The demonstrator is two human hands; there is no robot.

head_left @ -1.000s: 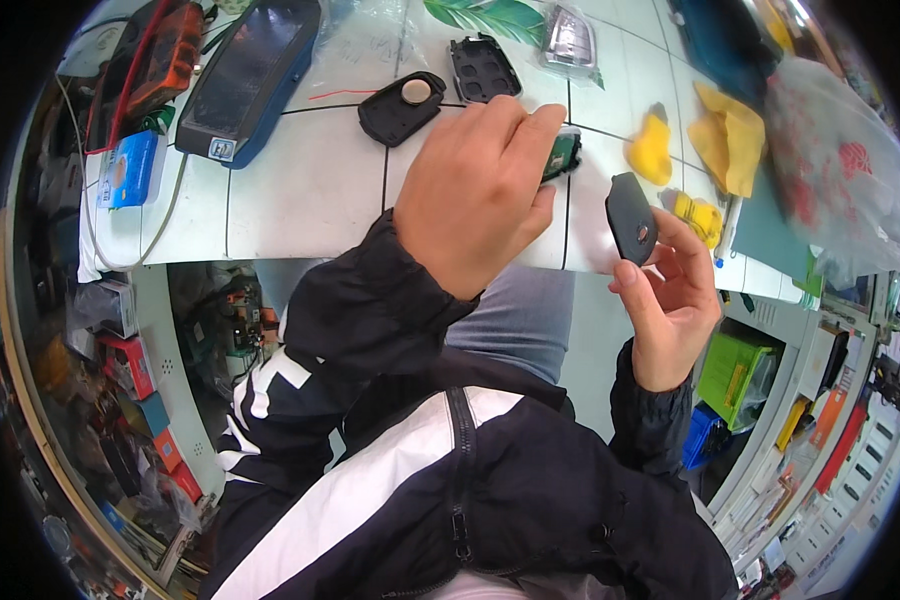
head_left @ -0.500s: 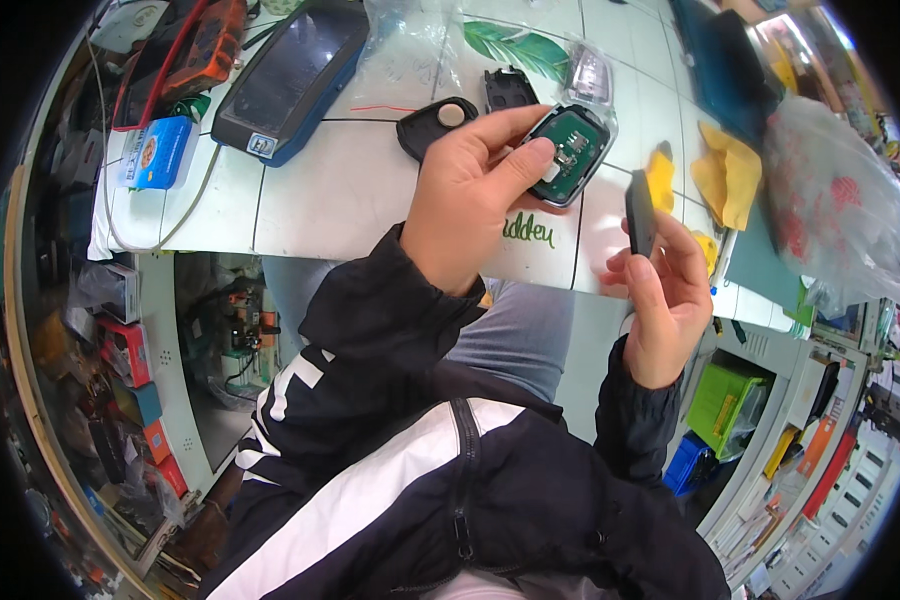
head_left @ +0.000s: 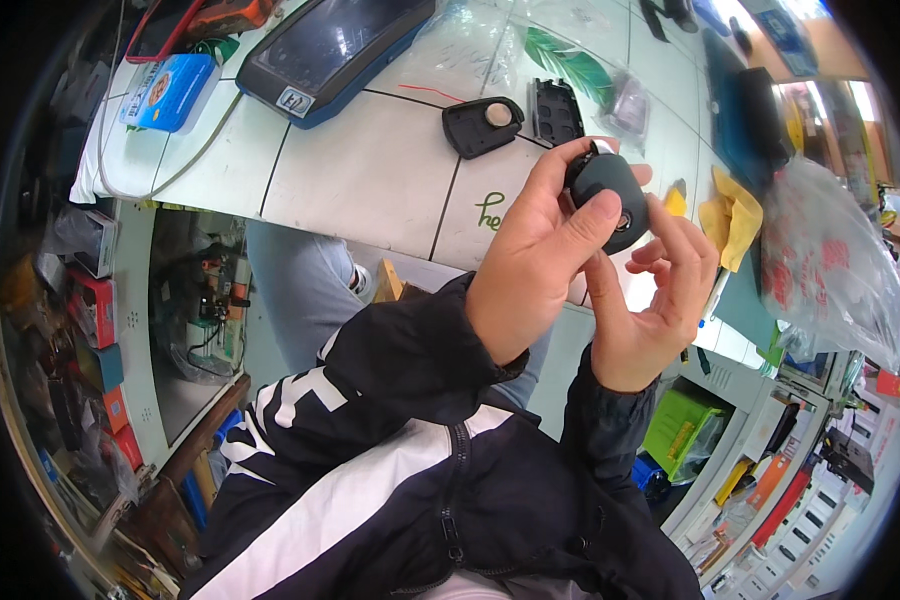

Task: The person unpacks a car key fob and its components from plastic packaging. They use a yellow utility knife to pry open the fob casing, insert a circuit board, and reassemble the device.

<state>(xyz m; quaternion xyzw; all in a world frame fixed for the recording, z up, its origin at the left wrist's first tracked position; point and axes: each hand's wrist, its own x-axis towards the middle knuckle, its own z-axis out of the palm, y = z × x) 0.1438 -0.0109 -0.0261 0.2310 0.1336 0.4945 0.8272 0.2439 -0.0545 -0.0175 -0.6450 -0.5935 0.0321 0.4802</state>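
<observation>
A black car key fob (head_left: 625,190) with a round emblem is in my left hand (head_left: 545,245), thumb pressed on its dark face and fingers behind. My right hand (head_left: 655,290) meets the fob's right and lower edges with bent index finger and thumb; the other fingers curl loosely. The circuit board is hidden under the dark cover. Beyond the hands, a black fob shell half (head_left: 480,128) with a round coin cell (head_left: 499,115) lies on the white tiled table (head_left: 350,165). Next to it is a black inner key casing (head_left: 556,110).
A dark-blue tablet-like device (head_left: 330,55) and a blue box (head_left: 170,92) stand at the back left, a grey cable (head_left: 215,145) beside them. Clear plastic bags (head_left: 465,45) lie behind the shell parts. At right are a yellow cloth (head_left: 732,218) and a bulging plastic bag (head_left: 825,260).
The dark cover from my right hand now lies over the circuit board in my left. My hands have come together, and the view has shifted.
</observation>
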